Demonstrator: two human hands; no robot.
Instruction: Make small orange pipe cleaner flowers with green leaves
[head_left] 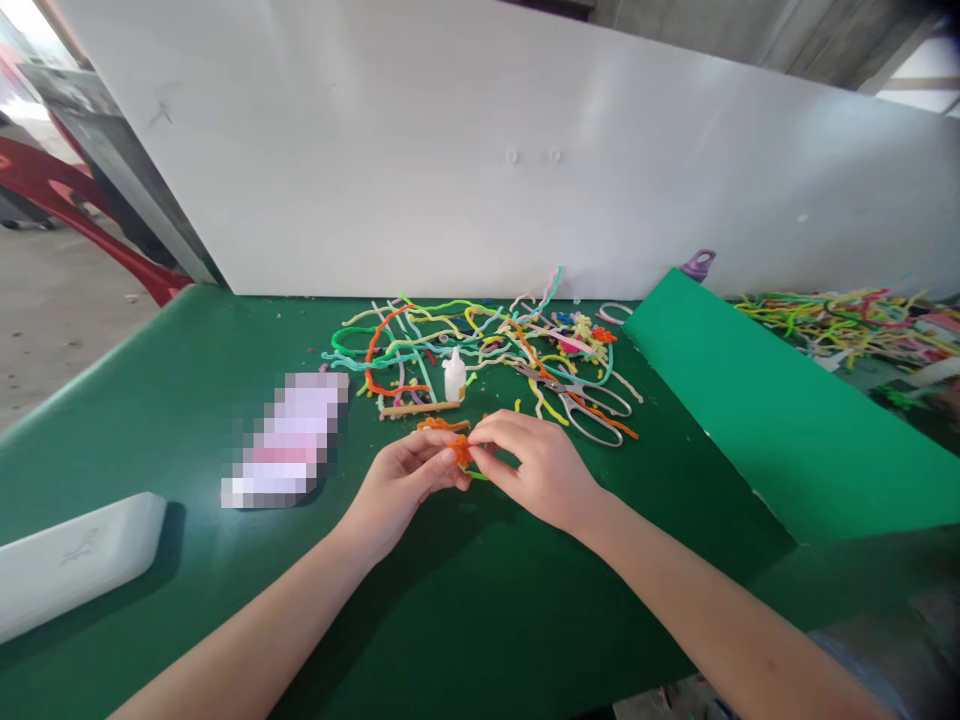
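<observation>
Between my hands is a small orange pipe-cleaner flower [460, 452], with a bit of light green showing below it. My left hand [401, 478] pinches it from the left, thumb on top. From the right, my right hand [538, 466] has thumb and forefinger closed at its edge. Just behind the fingers lies another orange fuzzy piece [441, 425], partly covered by my left hand. A white glue bottle [454, 378] stands upright beyond, near a thin wooden stick [418, 410]. Grey-handled scissors [577, 398] rest to the right among the pipe cleaners.
Tangled coloured pipe cleaners [435, 325] spread along the back of the green table [420, 620]. A white panel [390, 150] rises behind them. At right, a green board [780, 420] leans or lies beside more pipe cleaners [832, 320]. A white case [82, 560] and a pixelated object [289, 440] lie left.
</observation>
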